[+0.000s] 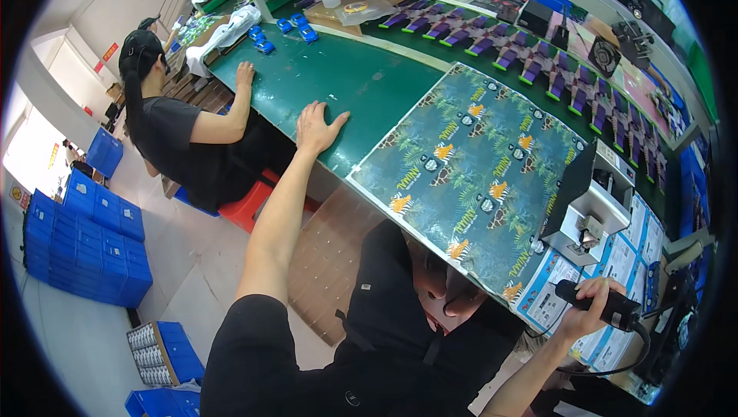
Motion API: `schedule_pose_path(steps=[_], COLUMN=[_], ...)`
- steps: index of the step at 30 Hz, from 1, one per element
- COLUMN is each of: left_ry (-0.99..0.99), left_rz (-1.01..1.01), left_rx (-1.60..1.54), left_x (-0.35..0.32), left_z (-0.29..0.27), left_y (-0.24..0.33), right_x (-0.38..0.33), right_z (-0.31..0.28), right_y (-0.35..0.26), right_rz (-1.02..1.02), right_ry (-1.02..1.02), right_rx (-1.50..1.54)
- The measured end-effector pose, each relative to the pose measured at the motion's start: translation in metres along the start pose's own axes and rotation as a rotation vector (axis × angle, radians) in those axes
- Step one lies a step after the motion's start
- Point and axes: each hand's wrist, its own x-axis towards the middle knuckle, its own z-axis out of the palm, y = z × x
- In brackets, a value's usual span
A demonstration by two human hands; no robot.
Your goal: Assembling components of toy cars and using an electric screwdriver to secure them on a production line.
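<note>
The left hand point(317, 126) is laid flat on the green table point(361, 83), palm down, with the fingers spread wide and nothing held; it rests just beside the near-left edge of the large printed sheet point(469, 171). This sheet, patterned with dark foliage and small orange and white figures, lies flat on the table and reaches to its near edge.

The right hand point(586, 311) is closed around a black handheld tool point(607, 305), the fingers wrapped over its grip; a black cable point(615, 367) is seen trailing from the tool's end. The tool is held low at the near edge of the table, over white-and-blue printed cards point(626, 255) that are laid side by side there. Just above the hand a grey and black bench machine point(588, 206) stands on the table, touching the right edge of the printed sheet.

Further back, rows of purple packaged items point(530, 59) are lined up along the table. At the left, another person in black point(184, 136) is seated on a red stool point(246, 206), one hand point(245, 73) placed on the table, near small blue toy cars point(296, 26). Blue crates point(84, 240) are stacked on the floor.
</note>
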Motion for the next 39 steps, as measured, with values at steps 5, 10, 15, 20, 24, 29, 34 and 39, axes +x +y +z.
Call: schedule_pose_path(steps=[5,10,15,20,24,29,34,39], left_ry=[0.028,0.034,0.036,0.065,0.080,0.061,0.091,0.055], left_rz=[0.013,0.017,0.023,0.028,0.055,0.023,0.012,0.022], left_rx=[0.008,0.001,0.003,0.022,0.005,0.006,-0.005,-0.002], left_x=[0.000,-0.001,0.002,0.005,0.005,-0.003,-0.003,0.001], left_z=[0.001,0.000,0.005,0.002,0.009,0.003,-0.001,-0.001], left_y=[-0.003,-0.003,0.000,-0.008,0.004,-0.011,-0.003,0.006], right_x=[0.003,-0.007,-0.053,-0.094,-0.078,-0.023,-0.011,-0.019], right_z=[0.007,-0.001,-0.023,-0.019,0.044,0.175,0.259,0.265], right_y=[-0.004,0.004,0.007,-0.005,-0.016,0.031,0.097,0.161], right_rz=[0.015,0.048,0.214,0.043,-0.097,-0.076,0.084,0.198], right_ry=[0.018,0.065,0.081,0.056,-0.272,-0.667,-0.820,-0.813], right_rx=[-0.028,-0.197,-0.407,-0.579,-0.517,-0.269,-0.222,-0.246])
